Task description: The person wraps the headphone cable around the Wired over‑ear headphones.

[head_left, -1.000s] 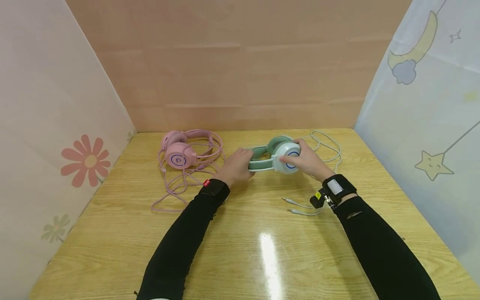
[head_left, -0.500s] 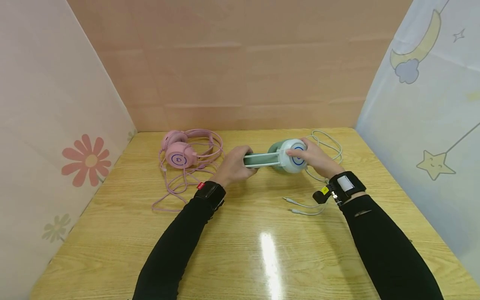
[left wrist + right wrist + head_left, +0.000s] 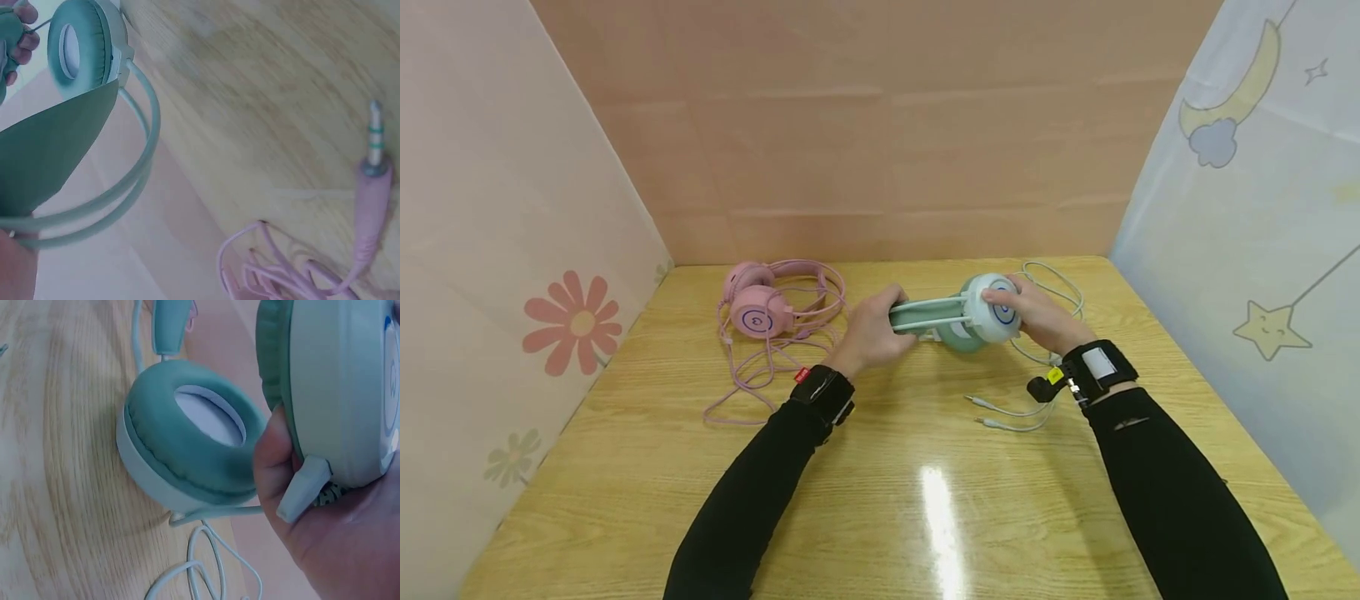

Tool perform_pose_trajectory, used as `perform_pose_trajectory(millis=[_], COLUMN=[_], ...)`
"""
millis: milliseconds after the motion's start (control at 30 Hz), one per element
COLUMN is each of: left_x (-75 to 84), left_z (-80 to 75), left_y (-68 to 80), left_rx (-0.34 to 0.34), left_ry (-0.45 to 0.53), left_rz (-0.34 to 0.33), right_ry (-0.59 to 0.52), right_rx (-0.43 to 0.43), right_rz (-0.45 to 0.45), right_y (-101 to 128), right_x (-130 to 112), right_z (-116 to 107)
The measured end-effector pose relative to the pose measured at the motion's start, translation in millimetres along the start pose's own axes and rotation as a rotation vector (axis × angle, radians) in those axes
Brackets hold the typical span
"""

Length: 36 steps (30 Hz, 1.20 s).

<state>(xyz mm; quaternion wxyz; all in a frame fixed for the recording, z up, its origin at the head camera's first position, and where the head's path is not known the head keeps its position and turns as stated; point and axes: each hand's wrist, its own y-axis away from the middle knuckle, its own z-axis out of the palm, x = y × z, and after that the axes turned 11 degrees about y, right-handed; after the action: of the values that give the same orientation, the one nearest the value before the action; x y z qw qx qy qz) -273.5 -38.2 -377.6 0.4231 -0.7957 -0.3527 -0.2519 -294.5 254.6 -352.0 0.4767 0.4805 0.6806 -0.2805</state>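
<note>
A pair of mint-green headphones is held sideways between my two hands at the back middle of the table. My left hand grips the headband at its left end. With thumb and fingers, my right hand holds the upper ear cup, the thumb lying across its outer face. The other ear cup hangs lower, its cushion facing up in the right wrist view; whether it touches the table, I cannot tell. In the left wrist view the thin frame rods arch beside the green padded band.
Pink headphones with a tangled pink cable lie to the left, close to my left hand. The pale green cable loops behind my right hand, and two of its plugs rest in front. A papered wall backs the wooden table.
The headphones have turned in my hands: the held ear cup has moved right and the other one has swung from behind it to below. My right hand has shifted right.
</note>
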Motion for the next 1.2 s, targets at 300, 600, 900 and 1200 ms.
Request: perform_pose_trajectory(millis=[300, 600, 900, 1200], left_x=[-0.8, -9.7, -7.4, -3.0], left_z=[2.7, 8.0, 6.1, 7.5], left_y=[5.9, 8.1, 10.0, 8.4], left_rx=[0.063, 0.15, 0.049, 0.182], left_ry=[0.136, 0.287, 0.18, 0.243], left_rz=[0.072, 0.054, -0.058, -0.028], right_ry=[-0.012, -0.034, -0.041, -0.023], right_rx=[-0.043, -0.109, -0.084, -0.086], right_rz=[0.003, -0.023, -0.035, -0.049], right_y=[1.3, 1.7, 3.5, 2.4], right_x=[-1.8, -4.8, 1.6, -10.1], right_z=[-7.7, -9.6, -9.3, -3.9])
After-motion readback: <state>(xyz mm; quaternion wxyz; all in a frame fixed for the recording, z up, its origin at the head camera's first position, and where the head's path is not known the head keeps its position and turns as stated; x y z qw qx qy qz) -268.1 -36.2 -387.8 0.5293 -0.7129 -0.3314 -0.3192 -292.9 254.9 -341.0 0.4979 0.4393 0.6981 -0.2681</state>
